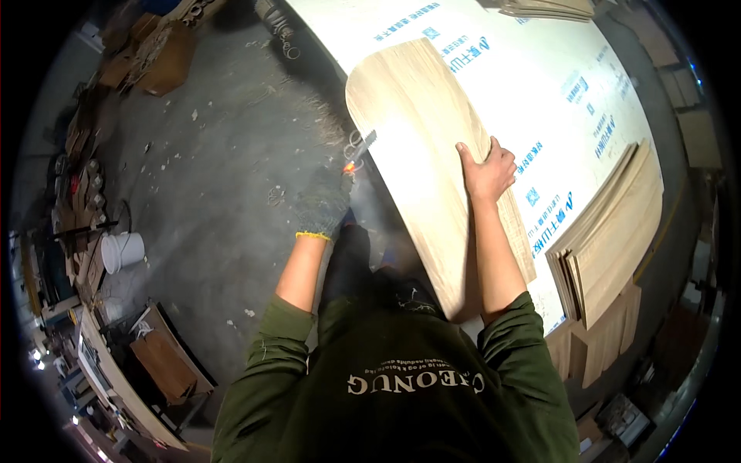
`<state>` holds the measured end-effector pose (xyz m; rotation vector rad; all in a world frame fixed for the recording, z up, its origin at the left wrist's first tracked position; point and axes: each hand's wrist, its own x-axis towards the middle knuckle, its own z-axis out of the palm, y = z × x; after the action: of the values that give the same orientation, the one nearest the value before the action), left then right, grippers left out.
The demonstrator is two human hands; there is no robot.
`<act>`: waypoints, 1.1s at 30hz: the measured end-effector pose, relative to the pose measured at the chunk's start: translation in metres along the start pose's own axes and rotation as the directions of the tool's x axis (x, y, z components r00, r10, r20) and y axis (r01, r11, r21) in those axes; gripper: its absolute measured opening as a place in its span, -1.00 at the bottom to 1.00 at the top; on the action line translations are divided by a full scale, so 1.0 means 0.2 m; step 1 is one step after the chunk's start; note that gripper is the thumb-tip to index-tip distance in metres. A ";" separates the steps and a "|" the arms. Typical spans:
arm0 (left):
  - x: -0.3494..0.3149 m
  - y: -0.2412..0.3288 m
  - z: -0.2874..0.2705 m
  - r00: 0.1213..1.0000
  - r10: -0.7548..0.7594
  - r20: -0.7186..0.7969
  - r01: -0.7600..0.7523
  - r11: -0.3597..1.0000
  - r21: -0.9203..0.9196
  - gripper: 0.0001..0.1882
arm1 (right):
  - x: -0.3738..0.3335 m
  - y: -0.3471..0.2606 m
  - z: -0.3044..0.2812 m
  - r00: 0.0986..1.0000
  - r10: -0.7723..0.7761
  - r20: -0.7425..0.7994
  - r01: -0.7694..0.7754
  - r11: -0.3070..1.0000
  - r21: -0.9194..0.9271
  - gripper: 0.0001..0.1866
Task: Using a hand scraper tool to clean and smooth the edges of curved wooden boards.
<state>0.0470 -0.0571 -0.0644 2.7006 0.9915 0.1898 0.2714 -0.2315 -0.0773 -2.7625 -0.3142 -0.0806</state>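
A long pale wood-grain panel (409, 147) with a rounded far end lies at a slant over the table's left edge. My right hand (490, 171), bare, grips the panel's right side, thumb on its face and fingers curled at the edge. My left hand (324, 202), in a dark grey glove with a yellow cuff, is closed beside the panel's left edge. From it sticks what looks like a utility knife (361, 152), with a grey blade and a red-orange part. Its blade is close to the panel edge, and thin curled strips hang there. Contact cannot be made out.
The white table sheet (563, 100) bears blue print. Stacked wood panels (610, 231) lie at its right edge, others (548, 8) at the far end. Left on the grey floor stand a white bucket (122, 252) and cardboard (162, 62), with scraps strewn about.
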 end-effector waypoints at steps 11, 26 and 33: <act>0.06 -0.06 0.08 0.995 -0.087 -0.051 0.091 0.993 0.080 -0.51 | 0.00 -0.11 0.10 0.999 -0.020 -0.047 0.021 1.000 0.015 -0.18; 0.33 -0.14 -0.02 0.992 -0.109 -0.056 0.112 0.993 0.043 -0.66 | -0.01 -0.10 0.09 1.000 -0.008 -0.022 0.009 0.999 0.034 -0.20; 0.52 -0.25 -0.02 0.998 -0.026 -0.063 0.030 0.997 0.077 -0.60 | 0.00 -0.10 0.09 0.999 -0.016 -0.039 0.018 0.998 0.055 -0.22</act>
<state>0.0936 0.0481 -0.0709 2.7647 1.0752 0.2353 0.2680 -0.2074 -0.0877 -2.7007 -0.3246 -0.1274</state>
